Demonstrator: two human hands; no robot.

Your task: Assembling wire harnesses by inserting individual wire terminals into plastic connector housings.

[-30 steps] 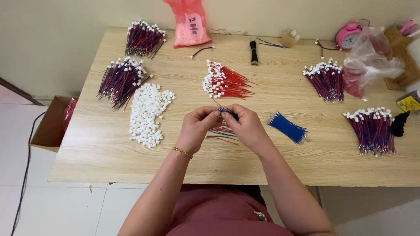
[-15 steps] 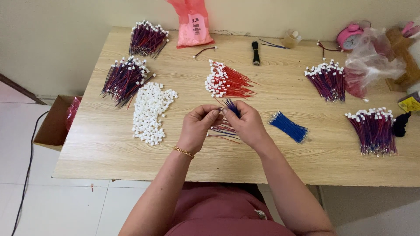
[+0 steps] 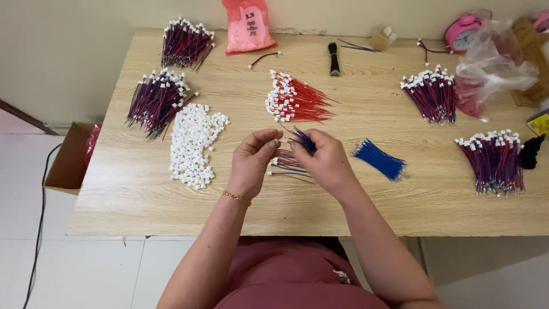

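Note:
My left hand and my right hand meet over the middle of the wooden table. The left fingers pinch a small white connector with a red wire. The right hand grips a short bunch of blue wires, its tip touching the connector. Under my hands lie a few finished red-and-blue wire pieces. A pile of loose white connectors sits to the left. Red wires with white connectors lie just beyond my hands. Loose blue wires lie to the right.
Bundles of red-and-blue wires with connectors lie at far left, back left, right and far right. A pink bag, black wire bundle, clear plastic bag and pink clock sit at the back. A cardboard box stands on the floor.
My hands have stayed together over the same spot; the blue wire bunch in the right hand has tilted slightly. The view has shifted a little.

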